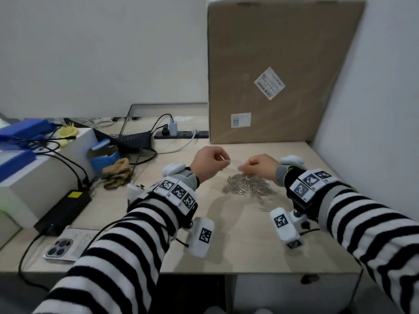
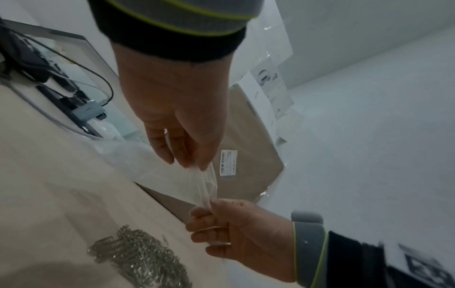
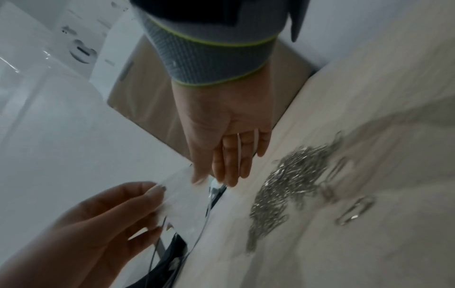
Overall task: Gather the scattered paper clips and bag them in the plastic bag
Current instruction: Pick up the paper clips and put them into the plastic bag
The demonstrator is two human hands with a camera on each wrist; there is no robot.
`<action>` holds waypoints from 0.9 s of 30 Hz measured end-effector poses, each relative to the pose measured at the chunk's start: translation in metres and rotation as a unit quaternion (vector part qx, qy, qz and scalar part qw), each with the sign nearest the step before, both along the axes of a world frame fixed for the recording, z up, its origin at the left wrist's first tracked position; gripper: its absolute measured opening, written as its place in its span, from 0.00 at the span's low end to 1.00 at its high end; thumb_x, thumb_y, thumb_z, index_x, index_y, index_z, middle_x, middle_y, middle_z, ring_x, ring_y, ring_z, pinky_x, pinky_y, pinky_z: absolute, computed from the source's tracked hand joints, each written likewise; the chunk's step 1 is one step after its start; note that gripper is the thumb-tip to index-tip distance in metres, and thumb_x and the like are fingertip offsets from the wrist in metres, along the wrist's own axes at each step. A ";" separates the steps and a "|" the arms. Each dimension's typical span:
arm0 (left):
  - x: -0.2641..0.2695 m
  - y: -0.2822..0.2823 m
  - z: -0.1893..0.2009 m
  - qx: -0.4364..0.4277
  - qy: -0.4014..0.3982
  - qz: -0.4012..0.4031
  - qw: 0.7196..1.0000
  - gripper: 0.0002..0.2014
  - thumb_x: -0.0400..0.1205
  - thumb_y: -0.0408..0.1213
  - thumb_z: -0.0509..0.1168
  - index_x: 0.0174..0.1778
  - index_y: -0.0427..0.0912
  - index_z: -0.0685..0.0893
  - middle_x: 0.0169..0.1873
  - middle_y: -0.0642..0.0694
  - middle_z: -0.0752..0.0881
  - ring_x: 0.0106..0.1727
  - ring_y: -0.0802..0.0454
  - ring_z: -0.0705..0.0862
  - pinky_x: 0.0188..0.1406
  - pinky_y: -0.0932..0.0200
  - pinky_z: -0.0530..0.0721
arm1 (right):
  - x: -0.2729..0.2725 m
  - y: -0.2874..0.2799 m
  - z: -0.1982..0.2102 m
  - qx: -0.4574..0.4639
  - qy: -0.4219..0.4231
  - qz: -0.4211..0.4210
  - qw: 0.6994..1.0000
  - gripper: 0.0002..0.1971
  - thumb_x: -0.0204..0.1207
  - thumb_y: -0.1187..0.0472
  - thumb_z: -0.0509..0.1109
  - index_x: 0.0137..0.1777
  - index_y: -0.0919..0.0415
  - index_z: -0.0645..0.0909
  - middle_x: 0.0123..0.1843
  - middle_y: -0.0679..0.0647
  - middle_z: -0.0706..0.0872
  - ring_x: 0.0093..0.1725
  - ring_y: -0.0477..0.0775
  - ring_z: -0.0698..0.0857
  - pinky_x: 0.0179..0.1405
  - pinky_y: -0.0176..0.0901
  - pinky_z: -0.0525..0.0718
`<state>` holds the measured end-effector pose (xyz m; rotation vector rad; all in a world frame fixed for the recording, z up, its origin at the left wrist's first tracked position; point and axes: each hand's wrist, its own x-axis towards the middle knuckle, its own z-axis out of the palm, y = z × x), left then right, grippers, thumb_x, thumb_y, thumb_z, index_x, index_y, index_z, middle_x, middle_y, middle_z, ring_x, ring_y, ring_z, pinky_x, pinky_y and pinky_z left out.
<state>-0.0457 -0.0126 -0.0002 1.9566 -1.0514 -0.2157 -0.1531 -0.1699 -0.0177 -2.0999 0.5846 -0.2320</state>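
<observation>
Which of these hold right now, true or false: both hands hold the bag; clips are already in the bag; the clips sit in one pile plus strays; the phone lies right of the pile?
1. Left hand and right hand both pinch the plastic bag. True.
2. Clips are already in the bag. False: it looks empty.
3. The paper clips lie in a pile on the table, a few apart. True.
4. The phone lies right of the pile. False: far left.

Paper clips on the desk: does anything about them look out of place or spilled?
Mostly not. The paper clips lie in one heap on the desk, below the clear plastic bag that the left hand and right hand pinch between them. One stray clip lies apart, nearer the person.
</observation>
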 end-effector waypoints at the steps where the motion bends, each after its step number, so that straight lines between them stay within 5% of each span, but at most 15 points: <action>1: -0.005 0.000 0.000 0.010 -0.034 0.019 0.999 0.03 0.77 0.33 0.69 0.41 0.38 0.87 0.28 0.47 0.84 0.32 0.52 0.81 0.35 0.62 0.78 | -0.011 -0.001 0.000 -0.003 0.006 0.006 1.000 0.11 0.71 0.53 0.77 0.39 0.61 0.85 0.36 0.51 0.88 0.37 0.49 0.85 0.45 0.40 0.83; 4: -0.009 0.002 -0.003 0.054 -0.103 0.090 0.989 0.07 0.79 0.34 0.64 0.42 0.38 0.87 0.39 0.41 0.89 0.42 0.45 0.83 0.42 0.57 0.79 | -0.030 -0.014 -0.006 -0.084 0.067 -0.005 0.994 0.13 0.67 0.49 0.79 0.42 0.58 0.87 0.38 0.50 0.87 0.42 0.51 0.84 0.48 0.43 0.81; 10: -0.018 0.003 -0.015 0.129 -0.130 0.140 0.973 0.07 0.80 0.36 0.58 0.43 0.42 0.80 0.45 0.42 0.87 0.43 0.44 0.79 0.40 0.55 0.76 | -0.041 -0.024 -0.011 -0.293 0.290 -0.024 0.911 0.36 0.68 0.35 0.70 0.73 0.52 0.70 0.71 0.55 0.77 0.66 0.58 0.79 0.66 0.54 0.78; 12: -0.020 0.002 -0.019 0.139 -0.123 0.140 0.973 0.07 0.80 0.36 0.57 0.44 0.41 0.80 0.46 0.41 0.87 0.42 0.44 0.78 0.39 0.55 0.74 | -0.034 -0.018 -0.014 -0.320 0.304 -0.015 0.897 0.39 0.70 0.37 0.70 0.78 0.53 0.63 0.76 0.61 0.71 0.71 0.63 0.75 0.68 0.57 0.76; 15: -0.021 0.001 -0.028 0.139 -0.116 0.143 0.973 0.08 0.80 0.36 0.57 0.44 0.39 0.81 0.45 0.40 0.87 0.41 0.44 0.78 0.37 0.56 0.72 | -0.021 -0.011 -0.023 -0.284 0.267 -0.010 0.921 0.38 0.72 0.50 0.74 0.80 0.57 0.61 0.79 0.65 0.64 0.77 0.68 0.68 0.75 0.57 0.69; 22: -0.013 -0.006 -0.037 0.109 -0.085 0.149 0.979 0.10 0.78 0.37 0.59 0.42 0.38 0.84 0.40 0.41 0.88 0.43 0.41 0.83 0.39 0.53 0.78 | 0.000 -0.011 -0.038 -0.277 0.225 -0.009 0.934 0.23 0.75 0.60 0.70 0.69 0.62 0.74 0.69 0.63 0.78 0.67 0.64 0.79 0.64 0.51 0.77; 26: -0.011 -0.015 -0.041 0.126 -0.060 0.146 0.979 0.08 0.78 0.36 0.60 0.38 0.40 0.82 0.36 0.43 0.85 0.39 0.43 0.80 0.40 0.53 0.78 | -0.002 -0.018 -0.041 -0.244 0.165 -0.006 0.956 0.12 0.79 0.69 0.62 0.60 0.67 0.80 0.60 0.62 0.84 0.50 0.57 0.80 0.41 0.24 0.74; 27: -0.012 -0.017 -0.042 0.130 -0.053 0.145 0.979 0.08 0.78 0.36 0.60 0.37 0.40 0.82 0.35 0.43 0.84 0.39 0.43 0.80 0.40 0.53 0.79 | -0.003 -0.018 -0.041 -0.233 0.150 -0.016 0.961 0.11 0.78 0.70 0.62 0.57 0.66 0.82 0.57 0.60 0.85 0.48 0.54 0.79 0.38 0.25 0.74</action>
